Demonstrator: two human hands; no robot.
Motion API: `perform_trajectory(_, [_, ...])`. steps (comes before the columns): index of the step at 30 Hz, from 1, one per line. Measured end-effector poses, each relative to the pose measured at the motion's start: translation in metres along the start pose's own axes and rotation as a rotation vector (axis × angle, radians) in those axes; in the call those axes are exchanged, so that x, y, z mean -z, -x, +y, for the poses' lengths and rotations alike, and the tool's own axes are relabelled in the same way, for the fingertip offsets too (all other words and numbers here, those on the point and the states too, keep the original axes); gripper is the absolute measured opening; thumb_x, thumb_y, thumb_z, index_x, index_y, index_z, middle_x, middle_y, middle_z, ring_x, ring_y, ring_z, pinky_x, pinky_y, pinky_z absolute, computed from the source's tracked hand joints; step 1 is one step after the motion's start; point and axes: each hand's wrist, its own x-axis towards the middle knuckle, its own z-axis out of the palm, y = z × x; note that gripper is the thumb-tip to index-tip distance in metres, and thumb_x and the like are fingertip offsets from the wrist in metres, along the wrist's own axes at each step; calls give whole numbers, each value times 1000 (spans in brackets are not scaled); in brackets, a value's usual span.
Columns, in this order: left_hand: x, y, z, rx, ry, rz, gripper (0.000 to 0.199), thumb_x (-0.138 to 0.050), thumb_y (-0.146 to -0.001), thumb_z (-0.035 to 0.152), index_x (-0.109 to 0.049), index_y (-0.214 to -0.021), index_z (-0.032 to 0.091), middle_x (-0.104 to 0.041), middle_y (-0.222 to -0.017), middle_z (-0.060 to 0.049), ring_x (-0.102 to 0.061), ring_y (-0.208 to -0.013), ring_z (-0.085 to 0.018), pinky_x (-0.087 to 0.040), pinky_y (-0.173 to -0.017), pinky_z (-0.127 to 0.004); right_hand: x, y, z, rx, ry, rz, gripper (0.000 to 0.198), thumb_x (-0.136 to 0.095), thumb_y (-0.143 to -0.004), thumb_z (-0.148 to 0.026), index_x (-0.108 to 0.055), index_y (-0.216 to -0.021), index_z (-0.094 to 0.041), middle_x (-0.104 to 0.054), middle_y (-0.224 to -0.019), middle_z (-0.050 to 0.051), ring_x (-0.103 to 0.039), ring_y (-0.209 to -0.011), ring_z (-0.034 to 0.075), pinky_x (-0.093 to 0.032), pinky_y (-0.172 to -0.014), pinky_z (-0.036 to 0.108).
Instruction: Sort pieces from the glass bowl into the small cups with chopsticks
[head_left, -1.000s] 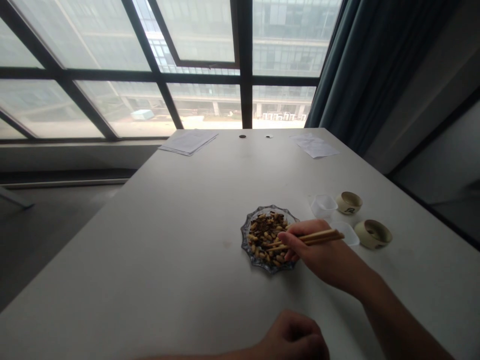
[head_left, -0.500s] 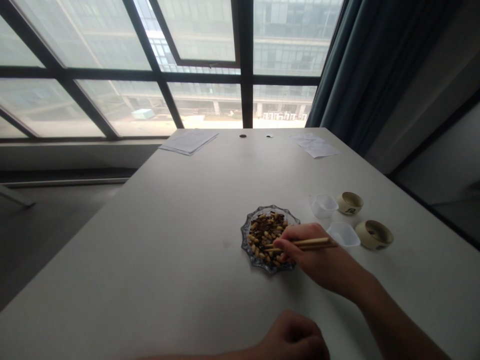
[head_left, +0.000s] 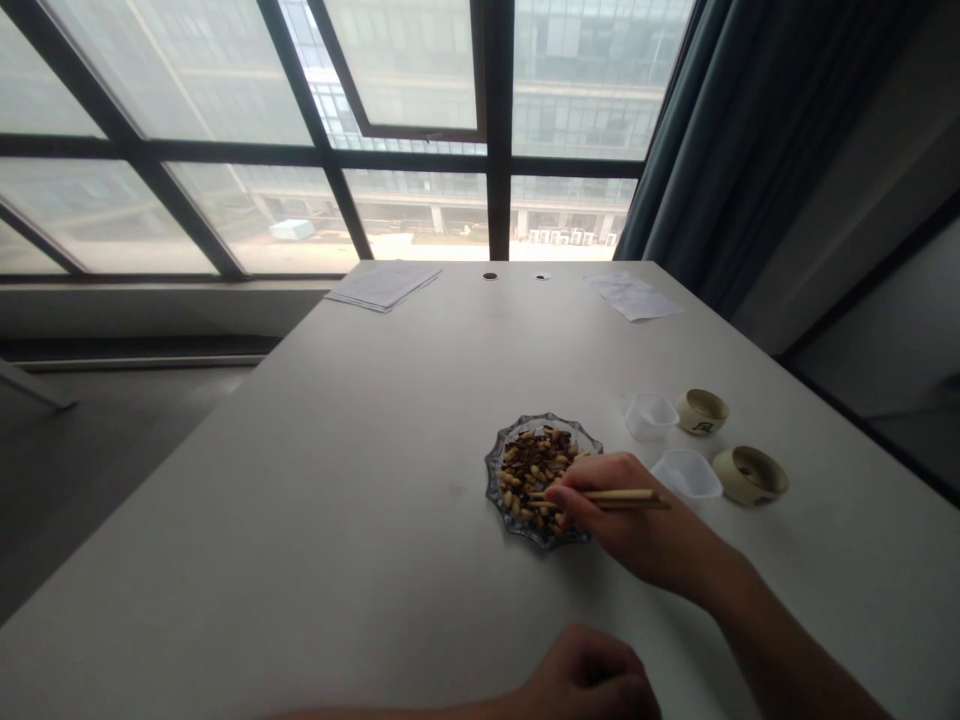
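Observation:
My right hand (head_left: 637, 530) is closed around a pair of wooden chopsticks (head_left: 628, 497), which lie nearly level across its fingers. Their tips reach in among the pale peanuts (head_left: 513, 498) and dark small pieces (head_left: 536, 450) heaped in a scalloped glass dish (head_left: 493, 480). The hand covers the dish's right side, and I cannot make out whether the tips pinch anything. Nearer to me, my left hand (head_left: 589, 670) rests on the table as a loose fist, apart from the dish, with nothing seen in it.
Two clear plastic cups (head_left: 651, 415) stand right of the dish, the nearer one just behind my right hand. Beside them are two beige ceramic bowls (head_left: 750, 475). Papers (head_left: 386, 285) lie at the white table's (head_left: 337, 480) far end, by the window.
The rear ends of the chopsticks have tilted slightly lower and spread apart, while their tips stay in the dish. The view has shifted a little; my left hand keeps its place.

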Motion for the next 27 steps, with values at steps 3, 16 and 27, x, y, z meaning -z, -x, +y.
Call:
perform_trajectory(3, [0, -1, -1, -1, 12, 3, 73, -73, -66, 86, -60, -61, 14, -54, -61, 0, -44, -57, -10, -36, -59, -24, -2, -1, 2, -30, -62, 6, 41, -56, -103, -36, -71, -69, -18, -73, -68, 1, -65, -63, 16, -44, -61, 26])
perform_trajectory(16, [2, 0, -7, -28, 23, -9, 72, -73, -71, 83, -63, -62, 13, -53, -57, 0, -41, -50, -8, -27, -50, -23, 50, 55, 11, -254, -225, 462, 42, -69, -93, -59, -83, -90, -19, -82, -80, 10, -80, -72, 27, -67, -70, 35])
perform_trajectory(27, [3, -4, -18, -70, 19, -6, 70, -68, -75, 84, -61, -63, 15, -41, -44, 6, -31, -41, -8, -22, -45, -23, 109, 151, 92, -338, -202, 1298, 40, -83, -80, -58, -78, -83, -18, -78, -68, 5, -78, -56, 22, -70, -61, 28])
